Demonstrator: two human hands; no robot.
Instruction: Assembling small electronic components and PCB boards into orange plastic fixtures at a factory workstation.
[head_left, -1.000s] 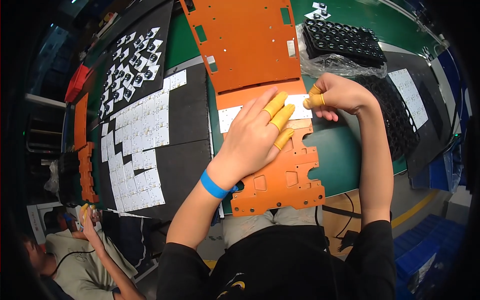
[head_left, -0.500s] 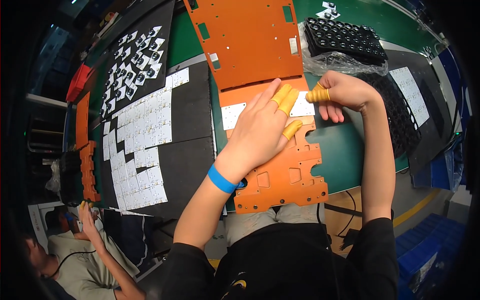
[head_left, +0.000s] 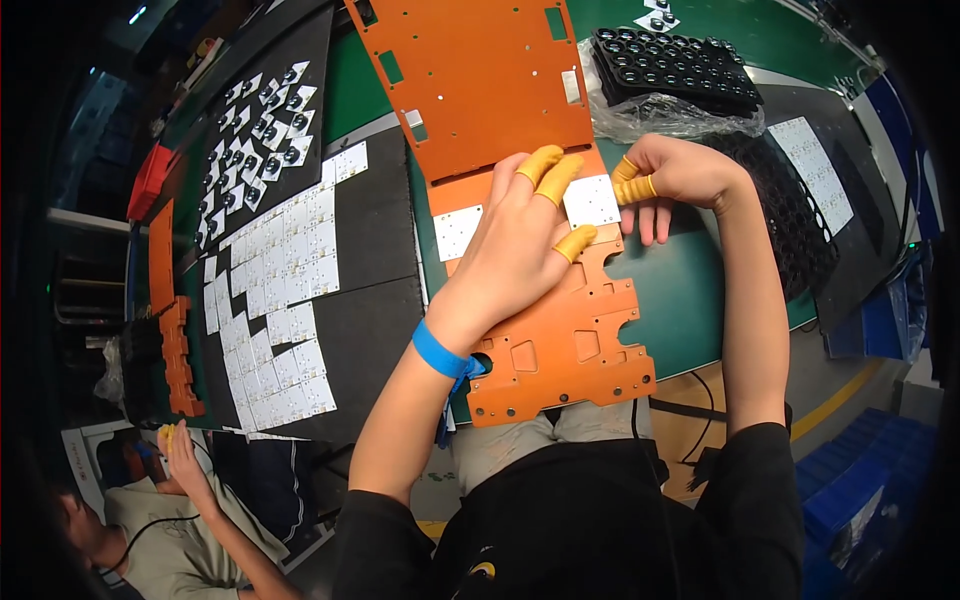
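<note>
An orange fixture with a notched lower plate (head_left: 560,350) and a raised, hinged orange lid (head_left: 490,90) stands before me. My left hand (head_left: 510,235), a blue band on its wrist and yellow finger cots on its fingertips, reaches across the plate with fingers and thumb apart. Between its fingertips and my right hand lies a square white circuit board (head_left: 592,202). The thumb and a finger of my right hand (head_left: 668,180), also in yellow cots, pinch this board's right edge; the other fingers hang curled below. A second white board (head_left: 459,232) lies on the plate's left side.
Left, a black mat holds rows of white boards (head_left: 285,270); beyond it, a dark sheet (head_left: 290,90) carries boards with black round parts. Black trays (head_left: 670,70) in clear plastic stand far right. Another person's hand (head_left: 180,455) shows at lower left, near a second orange fixture (head_left: 175,360).
The white board at my right hand has shifted slightly left and tilted, and more of it shows. My left fingers have drawn back to the left. The whole view has shifted a little.
</note>
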